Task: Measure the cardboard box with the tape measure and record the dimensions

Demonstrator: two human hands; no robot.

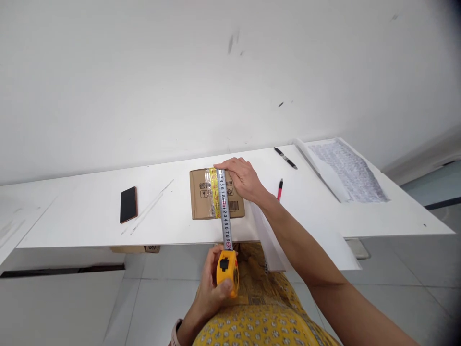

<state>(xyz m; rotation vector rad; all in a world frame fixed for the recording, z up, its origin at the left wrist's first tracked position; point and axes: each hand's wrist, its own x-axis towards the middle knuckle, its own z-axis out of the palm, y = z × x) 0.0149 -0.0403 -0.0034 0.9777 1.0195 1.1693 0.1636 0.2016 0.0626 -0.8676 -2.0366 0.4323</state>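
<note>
A small brown cardboard box with clear and yellow packing tape lies on the white table. Across its top runs the extended metal blade of a tape measure, reaching past the near edge of the box toward my body. My left hand is closed around the yellow tape measure case, below the table's front edge. At the far edge of the box, my right hand presses the blade's end with its fingers, the palm over the box's right side. The blade's tip is partly hidden by these fingers.
A black phone lies left of the box on the white table. To the right are a black pen, a red pen, white paper overhanging the front edge, and a written sheet. A wall stands behind.
</note>
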